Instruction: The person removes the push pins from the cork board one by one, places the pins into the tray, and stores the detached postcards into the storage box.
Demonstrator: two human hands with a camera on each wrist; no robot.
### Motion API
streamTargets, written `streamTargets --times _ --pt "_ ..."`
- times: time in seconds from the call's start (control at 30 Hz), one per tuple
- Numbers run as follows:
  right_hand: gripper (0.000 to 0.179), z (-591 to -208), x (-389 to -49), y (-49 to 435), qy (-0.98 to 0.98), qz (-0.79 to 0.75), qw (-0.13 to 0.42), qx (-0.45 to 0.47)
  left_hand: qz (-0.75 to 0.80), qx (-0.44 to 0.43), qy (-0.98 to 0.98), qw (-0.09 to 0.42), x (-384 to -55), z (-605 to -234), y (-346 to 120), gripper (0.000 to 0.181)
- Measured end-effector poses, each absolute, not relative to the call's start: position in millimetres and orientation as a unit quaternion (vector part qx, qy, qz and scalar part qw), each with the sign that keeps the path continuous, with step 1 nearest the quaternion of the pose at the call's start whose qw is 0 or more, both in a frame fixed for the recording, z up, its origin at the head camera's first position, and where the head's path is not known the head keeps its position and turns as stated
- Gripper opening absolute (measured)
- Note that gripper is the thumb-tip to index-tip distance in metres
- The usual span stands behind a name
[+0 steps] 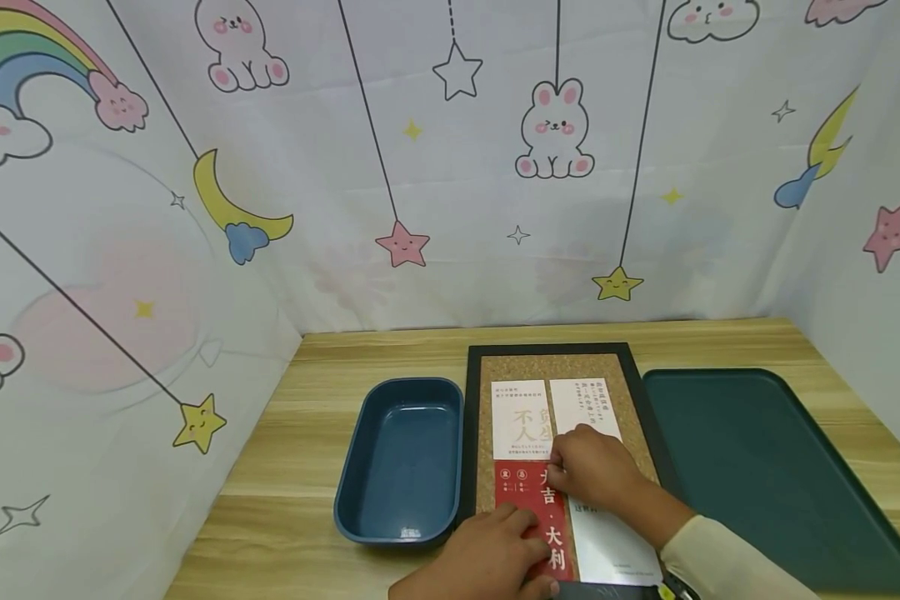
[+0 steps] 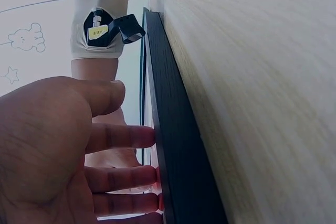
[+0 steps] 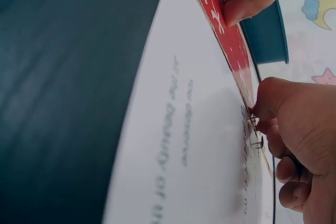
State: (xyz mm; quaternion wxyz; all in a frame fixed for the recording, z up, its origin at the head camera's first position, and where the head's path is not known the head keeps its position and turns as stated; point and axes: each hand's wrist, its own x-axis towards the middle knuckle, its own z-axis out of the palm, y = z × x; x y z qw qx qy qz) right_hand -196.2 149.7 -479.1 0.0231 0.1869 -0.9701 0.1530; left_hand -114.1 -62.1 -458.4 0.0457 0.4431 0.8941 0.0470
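A cork board (image 1: 547, 367) in a black frame (image 1: 474, 417) lies on the table with two tall cards on it. The left one is a red and white card (image 1: 519, 417), white with gold characters above, red below. Beside it lies a mostly white card (image 1: 615, 554) with small print. My left hand (image 1: 487, 554) has its fingers extended over the frame's near left edge, fingertips on the red part. My right hand (image 1: 596, 467) has curled fingers, thumb and forefinger pinching at the right edge of the red and white card. Its fingertips' contact is partly hidden.
A deep blue bin (image 1: 397, 537) stands left of the frame. To the right lies a flat dark green tray (image 1: 780, 467), close along the frame's side. A white curtain (image 1: 480, 283) with cartoon prints hangs behind and beside the wooden table (image 1: 270, 500).
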Motion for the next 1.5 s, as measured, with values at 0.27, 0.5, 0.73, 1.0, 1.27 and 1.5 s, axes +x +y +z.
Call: streamTargets --times 0.27,0.5,0.73,1.0,1.27,1.5 --pt "0.022 -476.3 -197.0 149.4 -0.968 0.162 0.036 0.189 0.045 0.447 0.893 0.039 -113.4 -459.4 -62.6 0.036" --pt "0.015 -471.2 -198.0 150.9 -0.967 0.167 0.037 0.187 0.044 0.446 0.893 0.042 -113.8 -459.2 -63.0 0.038" --pt "0.01 -471.2 -200.3 154.7 -0.97 0.153 0.036 0.183 0.056 0.442 0.894 0.049 -114.6 -458.8 -61.8 0.035" --pt "0.011 -474.5 -199.7 154.5 -0.971 0.153 0.024 0.18 0.062 0.434 0.896 0.068 -115.5 -457.6 -61.8 0.037" --pt "0.01 -476.4 -199.2 155.3 -0.972 0.143 0.028 0.183 0.053 0.438 0.897 0.041 -113.2 -458.9 -61.7 0.034" --pt "0.01 -476.0 -197.8 155.0 -0.97 0.152 0.029 0.188 0.05 0.44 0.896 0.025 -112.1 -460.1 -62.1 0.032"
